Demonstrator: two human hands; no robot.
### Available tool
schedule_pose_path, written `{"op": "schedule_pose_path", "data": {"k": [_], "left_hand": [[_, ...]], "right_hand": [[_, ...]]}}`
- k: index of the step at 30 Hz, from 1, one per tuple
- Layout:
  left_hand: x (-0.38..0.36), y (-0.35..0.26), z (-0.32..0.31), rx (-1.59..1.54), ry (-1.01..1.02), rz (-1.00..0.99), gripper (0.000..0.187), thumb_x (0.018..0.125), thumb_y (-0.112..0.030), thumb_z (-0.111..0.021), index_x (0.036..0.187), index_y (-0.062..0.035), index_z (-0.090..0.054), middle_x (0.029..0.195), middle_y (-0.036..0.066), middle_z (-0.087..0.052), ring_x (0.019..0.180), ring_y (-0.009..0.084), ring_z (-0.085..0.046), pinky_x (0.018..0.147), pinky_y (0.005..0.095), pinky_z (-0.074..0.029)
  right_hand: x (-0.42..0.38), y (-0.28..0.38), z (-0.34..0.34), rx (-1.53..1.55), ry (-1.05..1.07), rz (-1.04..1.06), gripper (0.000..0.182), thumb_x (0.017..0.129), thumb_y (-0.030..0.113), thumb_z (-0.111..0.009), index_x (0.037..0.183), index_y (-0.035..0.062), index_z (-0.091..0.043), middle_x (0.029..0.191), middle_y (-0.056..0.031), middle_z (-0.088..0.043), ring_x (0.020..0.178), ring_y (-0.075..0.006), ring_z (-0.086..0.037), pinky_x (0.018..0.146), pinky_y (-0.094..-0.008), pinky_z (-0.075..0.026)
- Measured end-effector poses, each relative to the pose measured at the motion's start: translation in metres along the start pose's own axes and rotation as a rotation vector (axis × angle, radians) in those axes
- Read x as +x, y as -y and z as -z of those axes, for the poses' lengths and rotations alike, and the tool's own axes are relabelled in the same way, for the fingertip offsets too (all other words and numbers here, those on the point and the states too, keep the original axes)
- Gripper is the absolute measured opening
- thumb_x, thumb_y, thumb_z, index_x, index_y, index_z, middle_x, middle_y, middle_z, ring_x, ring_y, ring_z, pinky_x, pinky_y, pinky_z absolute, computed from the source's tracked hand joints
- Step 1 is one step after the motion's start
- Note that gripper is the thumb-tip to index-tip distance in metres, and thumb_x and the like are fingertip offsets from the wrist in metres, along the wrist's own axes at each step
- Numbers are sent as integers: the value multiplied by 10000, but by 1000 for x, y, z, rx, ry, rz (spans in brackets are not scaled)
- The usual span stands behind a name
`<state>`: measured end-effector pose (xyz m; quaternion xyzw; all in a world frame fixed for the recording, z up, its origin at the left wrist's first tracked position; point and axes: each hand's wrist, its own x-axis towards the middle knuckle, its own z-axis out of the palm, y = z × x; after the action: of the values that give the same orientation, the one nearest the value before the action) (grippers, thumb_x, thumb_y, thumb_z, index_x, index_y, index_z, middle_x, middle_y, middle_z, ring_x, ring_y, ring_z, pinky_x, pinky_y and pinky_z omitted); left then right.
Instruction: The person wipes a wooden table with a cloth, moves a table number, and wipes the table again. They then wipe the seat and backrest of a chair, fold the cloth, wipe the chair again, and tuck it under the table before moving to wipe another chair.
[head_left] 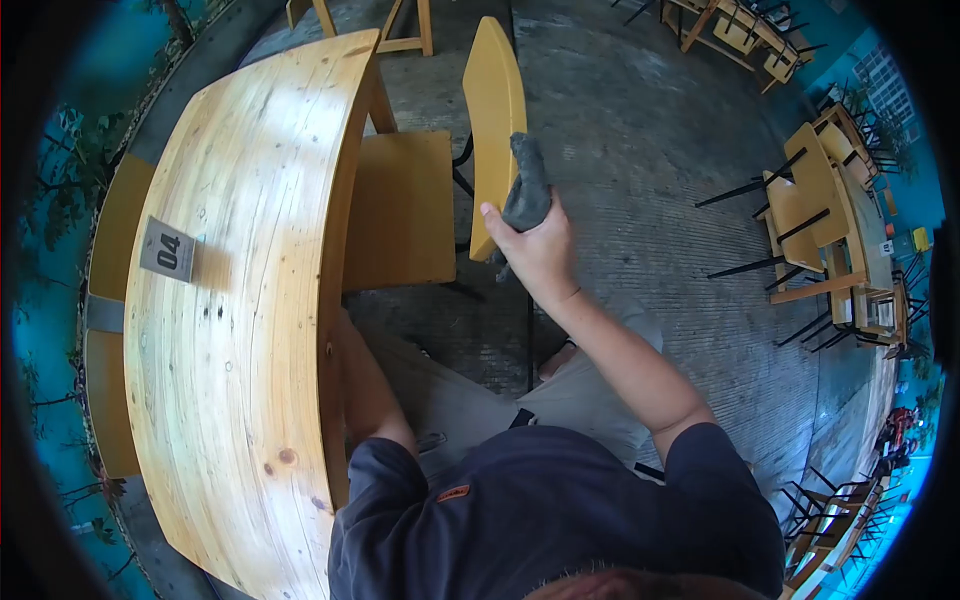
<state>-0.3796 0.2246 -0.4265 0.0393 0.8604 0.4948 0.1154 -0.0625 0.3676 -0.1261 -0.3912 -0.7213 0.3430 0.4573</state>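
My right hand (541,246) is wrapped round a bunched dark grey cloth (528,196) and presses it against the backrest (490,120) of a yellow wooden chair. The thumb lies over the near face of the backrest, close to its lower end. The chair's flat seat (400,210) reaches partly under the edge of a light wooden table (250,330). My left forearm goes down beside the table's edge, and the left hand itself is hidden beneath or behind the tabletop.
On the table stands a grey sign (168,249) marked 04. A bench (112,400) lies along the table's far left side. Chairs rest on another table (862,235) at the right, with more stacked furniture (745,30) at the top right. Grey floor (640,180) lies between.
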Motion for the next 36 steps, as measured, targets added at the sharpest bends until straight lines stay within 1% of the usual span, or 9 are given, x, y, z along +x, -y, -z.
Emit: {"op": "schedule_pose_path", "data": {"k": [4,14,18,23,28,31,33,35,36], "left_hand": [[-23,-19,2,206,-14,-65,639,948,-437,-643,1377,28,-551,1363,265,-589,1254,477,-559,998,589,-509],[-53,-18,10,684,-95,-80,870,919,-643,-594,1418,64,-503,1401,334,-538,1297,501,-528,1096,612,-395],[-33,14,8,835,-63,-51,996,918,-716,-533,1532,42,-332,1507,335,-415,1371,482,-455,1107,611,-378],[-28,9,11,724,5,-52,1034,920,-702,-528,1572,40,-224,1584,326,-279,1459,477,-312,1148,622,-323],[19,18,8,978,362,-92,927,924,-614,-583,1565,-7,-300,1595,312,-284,1424,536,-322,1093,647,-379],[-50,-36,0,1351,288,-144,657,970,-535,-509,1405,-47,-567,1445,232,-562,1341,424,-512,1108,513,-408],[-64,-94,-7,1219,1025,-377,565,965,-484,-525,1334,-70,-633,1313,201,-662,1263,378,-592,1062,455,-456],[-101,-117,-20,1167,1296,-525,510,978,-438,-511,1329,-91,-638,1347,202,-639,1280,360,-585,1027,448,-483],[-114,-139,-24,1536,1558,-578,477,991,-398,-494,1321,-87,-640,1354,202,-634,1297,339,-579,1027,434,-486]], "right_hand": [[10,3,19,-62,145,0,700,809,580,-793,1054,-43,-589,877,-204,-685,818,-377,-713,749,-459,-565],[36,3,47,87,390,-29,503,971,487,-668,1080,3,-585,825,-101,-654,762,-191,-682,697,-327,-539],[47,-5,55,126,473,-39,610,926,521,-706,1085,-50,-559,954,-227,-638,883,-396,-676,771,-450,-532],[58,-17,62,90,520,20,681,893,559,-729,1105,-53,-522,992,-232,-583,900,-422,-630,787,-463,-519],[81,-18,91,227,711,-144,643,913,582,-692,1049,-37,-581,935,-218,-628,877,-408,-657,785,-455,-526],[85,-37,131,213,638,-400,544,923,552,-694,972,13,-641,734,-165,-651,707,-315,-676,701,-420,-529],[85,-47,186,141,633,-654,589,925,606,-663,1074,36,-654,798,-132,-700,777,-258,-713,732,-401,-551],[83,-57,250,36,567,-849,693,907,678,-615,1174,40,-659,891,-128,-737,876,-280,-733,787,-408,-561],[78,-64,285,-32,492,-842,722,900,705,-592,1184,45,-660,956,-161,-743,917,-307,-733,819,-420,-566]]}}
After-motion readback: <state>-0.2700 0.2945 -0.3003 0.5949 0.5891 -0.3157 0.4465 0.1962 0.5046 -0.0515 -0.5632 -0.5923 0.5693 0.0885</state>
